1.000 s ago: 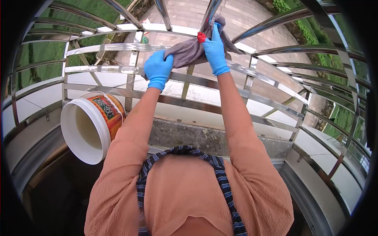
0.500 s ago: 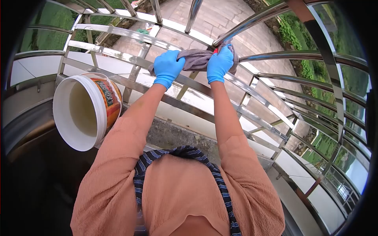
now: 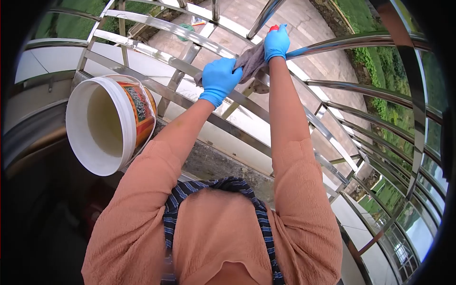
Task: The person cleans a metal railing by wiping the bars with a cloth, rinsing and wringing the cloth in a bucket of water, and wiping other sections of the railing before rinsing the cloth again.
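Head view: gray cloth [image 3: 251, 61] strung between two gloved hands, twisted, long axis running 8 to 2 o'clock. Left hand [image 3: 221, 80] closed over lower part, short tail poking out at 9 o'clock. Right hand [image 3: 277, 44] closed round upper end, at 2 o'clock from left. Round bar [image 3: 332, 45] just beside right hand, at its 3 o'clock; left hand farther off. Bucket [image 3: 128, 128] at left hand's 8 o'clock, well apart, mouth angled toward camera.
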